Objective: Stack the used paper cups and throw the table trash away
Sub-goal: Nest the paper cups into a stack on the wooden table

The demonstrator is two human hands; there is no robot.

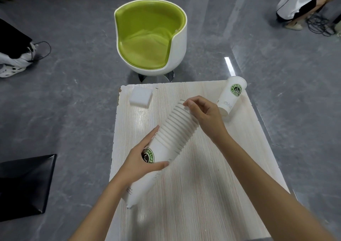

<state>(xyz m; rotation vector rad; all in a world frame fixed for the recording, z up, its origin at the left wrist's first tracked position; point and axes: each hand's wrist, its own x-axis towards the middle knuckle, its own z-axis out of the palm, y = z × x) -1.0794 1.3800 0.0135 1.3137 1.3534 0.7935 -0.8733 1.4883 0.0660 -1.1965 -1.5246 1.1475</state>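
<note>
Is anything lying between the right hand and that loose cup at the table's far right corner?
Nothing visible. The loose cup lies on its side right beside the right hand, on the table's far right. The white block sits far left, clear of that path.

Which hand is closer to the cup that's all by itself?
Right. The right hand holds the top of the cup stack, just beside the lone cup; the left hand grips the stack lower down, much farther away.
</note>
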